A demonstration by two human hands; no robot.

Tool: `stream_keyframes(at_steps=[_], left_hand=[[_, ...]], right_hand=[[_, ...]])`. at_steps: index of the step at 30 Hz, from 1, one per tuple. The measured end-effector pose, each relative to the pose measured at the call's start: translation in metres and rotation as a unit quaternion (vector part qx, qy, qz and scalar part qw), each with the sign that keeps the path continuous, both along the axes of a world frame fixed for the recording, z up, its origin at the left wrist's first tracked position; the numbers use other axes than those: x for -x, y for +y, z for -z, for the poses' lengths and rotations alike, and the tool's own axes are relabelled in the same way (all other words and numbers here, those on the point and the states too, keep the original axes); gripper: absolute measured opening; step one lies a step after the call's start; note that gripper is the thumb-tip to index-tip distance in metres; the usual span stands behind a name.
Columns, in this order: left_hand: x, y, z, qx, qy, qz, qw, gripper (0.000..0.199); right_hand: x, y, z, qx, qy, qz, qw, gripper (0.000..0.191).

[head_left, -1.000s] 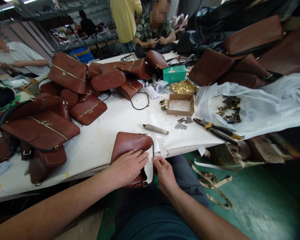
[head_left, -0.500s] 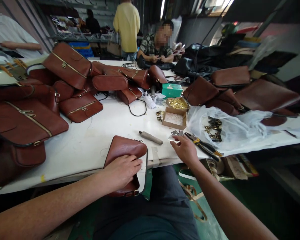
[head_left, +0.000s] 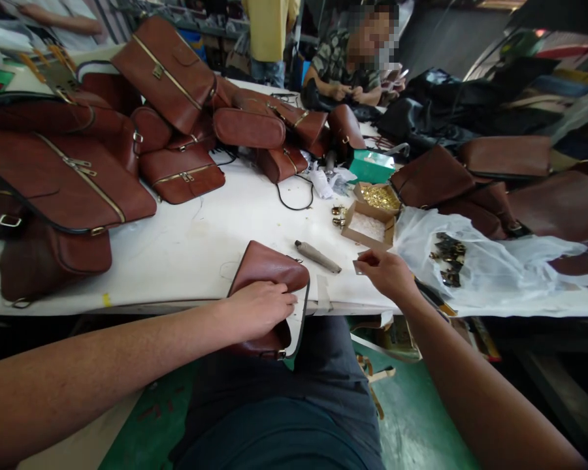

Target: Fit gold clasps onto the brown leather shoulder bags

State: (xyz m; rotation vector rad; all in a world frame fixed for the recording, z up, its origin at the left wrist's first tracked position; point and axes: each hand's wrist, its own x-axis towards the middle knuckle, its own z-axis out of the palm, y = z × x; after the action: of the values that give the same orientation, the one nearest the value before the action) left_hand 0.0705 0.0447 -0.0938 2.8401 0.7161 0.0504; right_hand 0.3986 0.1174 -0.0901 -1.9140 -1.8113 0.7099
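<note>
In front of me, a small brown leather bag lies over the table's near edge, its pale inner side showing at the right. My left hand holds it, the fingers curled over the leather; the thumb is hidden. A small grey metal plate is pinched between the fingertips of my right hand, just above the tabletop. Between the hands lies a grey wrapped, rod-like tool. Behind my right wrist, pliers with black and yellow handles are partly covered.
Brown bags are piled on the left, and more bags on the right. Small open boxes hold gold and pale parts. A clear plastic bag contains metal fittings. Across the white table, a person handles black material.
My right hand has closed its fingers on a metal plate and lifted it slightly. The left hand keeps its hold on the bag. The whole view has shifted.
</note>
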Motion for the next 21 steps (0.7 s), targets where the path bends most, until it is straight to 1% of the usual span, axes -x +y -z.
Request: stream_keyframes(at_steps=[2,3,5,7,8,9,12,14,16,19,21], left_hand=[[0.000,0.000,0.003,0.010,-0.005,-0.008,1.000,0.008],[0.000,0.000,0.005,0.012,-0.008,-0.014,1.000,0.008],[0.000,0.000,0.009,0.016,-0.013,-0.031,0.999,0.010],[0.000,0.000,0.010,0.021,-0.012,-0.037,0.999,0.012],[-0.001,0.000,0.010,0.023,-0.009,-0.038,0.999,0.012],[-0.002,-0.001,0.008,0.025,-0.003,-0.037,0.999,0.013],[-0.005,-0.002,-0.003,0.025,0.013,-0.042,0.999,0.014],[-0.007,-0.003,-0.010,0.028,0.026,-0.049,0.998,0.015],[-0.008,-0.004,-0.015,0.035,0.035,-0.051,0.997,0.016],[-0.008,-0.005,-0.019,0.046,0.034,-0.048,0.997,0.017],[-0.009,-0.005,-0.020,0.050,0.037,-0.053,0.997,0.016]], right_hand=[[0.024,-0.024,-0.003,0.026,0.104,-0.007,0.994,0.027],[0.039,-0.039,-0.002,0.049,0.162,-0.012,0.985,0.031],[0.070,-0.067,0.005,0.128,0.317,-0.010,0.940,0.035],[0.096,-0.088,0.015,0.174,0.394,0.014,0.902,0.037],[0.105,-0.095,0.020,0.182,0.407,0.027,0.895,0.037],[0.112,-0.099,0.024,0.180,0.409,0.038,0.894,0.036],[0.117,-0.102,0.030,0.159,0.380,0.044,0.910,0.032],[0.115,-0.101,0.029,0.152,0.360,0.031,0.920,0.029],[0.114,-0.100,0.027,0.153,0.350,0.018,0.924,0.027],[0.114,-0.100,0.026,0.155,0.339,0.011,0.928,0.023],[0.115,-0.100,0.026,0.149,0.317,0.012,0.937,0.018]])
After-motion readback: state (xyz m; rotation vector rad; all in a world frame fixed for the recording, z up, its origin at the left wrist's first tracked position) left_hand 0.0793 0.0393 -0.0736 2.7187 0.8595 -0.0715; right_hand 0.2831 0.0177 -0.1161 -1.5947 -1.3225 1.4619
